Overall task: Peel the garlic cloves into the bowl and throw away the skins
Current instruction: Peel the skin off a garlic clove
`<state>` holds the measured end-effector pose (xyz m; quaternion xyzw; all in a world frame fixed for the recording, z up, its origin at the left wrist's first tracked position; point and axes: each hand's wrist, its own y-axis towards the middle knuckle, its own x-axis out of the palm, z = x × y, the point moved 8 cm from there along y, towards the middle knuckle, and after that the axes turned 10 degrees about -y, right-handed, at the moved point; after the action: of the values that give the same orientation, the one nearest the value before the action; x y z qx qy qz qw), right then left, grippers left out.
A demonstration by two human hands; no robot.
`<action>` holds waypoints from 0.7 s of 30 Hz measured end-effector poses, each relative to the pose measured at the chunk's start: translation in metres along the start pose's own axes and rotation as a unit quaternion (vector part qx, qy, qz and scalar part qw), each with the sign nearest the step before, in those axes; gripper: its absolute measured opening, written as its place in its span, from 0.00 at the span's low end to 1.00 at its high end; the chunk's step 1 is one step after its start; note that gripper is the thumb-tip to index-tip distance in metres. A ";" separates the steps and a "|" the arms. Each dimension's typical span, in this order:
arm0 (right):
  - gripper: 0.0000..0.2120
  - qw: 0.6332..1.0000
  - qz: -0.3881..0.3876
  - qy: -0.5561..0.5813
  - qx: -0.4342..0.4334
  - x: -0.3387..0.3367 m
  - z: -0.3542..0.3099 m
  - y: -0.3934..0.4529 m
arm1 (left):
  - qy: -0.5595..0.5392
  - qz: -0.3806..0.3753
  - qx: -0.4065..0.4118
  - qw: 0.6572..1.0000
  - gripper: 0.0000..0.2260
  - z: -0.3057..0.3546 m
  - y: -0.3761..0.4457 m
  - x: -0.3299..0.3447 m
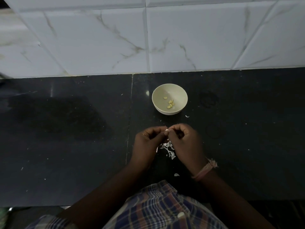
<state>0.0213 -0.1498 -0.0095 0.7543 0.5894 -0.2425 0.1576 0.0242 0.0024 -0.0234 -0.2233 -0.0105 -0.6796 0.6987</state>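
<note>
1. The garlic clove sits right between the two hands, only a pale sliver of it showing where the fingertips meet. The left hand and the right hand both have their fingers curled in and pinching it, one from each side.

2. To my eye the step in hand is the peeling itself: the skin is being picked off this clove above the desk.

3. Just beneath the fingers lies a small heap of torn white skins; a few stray flakes lie farther out, one nearer the person's checked shirt and one beyond the fingers, close to the bowl.

4. Beyond the fingers, towards the tiled wall, stands the pale bowl, apart from both hands, with a few yellowish peeled cloves already in its bottom.

5. Next, I'd judge, the clove needs stripping clean and then a short reach forward to drop it into the bowl. The skins are not yet thrown away; they will need gathering up, and no bin is in sight.
</note>
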 end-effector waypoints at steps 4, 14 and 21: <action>0.04 0.999 -0.006 -0.035 -0.008 0.004 0.001 0.000 | -0.022 -0.003 -0.005 1.000 0.07 -0.001 0.000 0.000; 0.04 0.998 -0.029 -0.053 -0.014 0.005 -0.005 0.000 | -0.109 -0.001 -0.033 0.994 0.06 -0.013 0.004 0.002; 0.04 0.998 -0.055 -0.032 -0.006 0.000 -0.013 0.003 | -0.148 -0.013 -0.042 0.988 0.06 -0.010 0.006 0.002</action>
<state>0.0267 -0.1435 0.0013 0.7112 0.6265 -0.2712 0.1676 0.0270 -0.0025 -0.0339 -0.3507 -0.0879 -0.6477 0.6706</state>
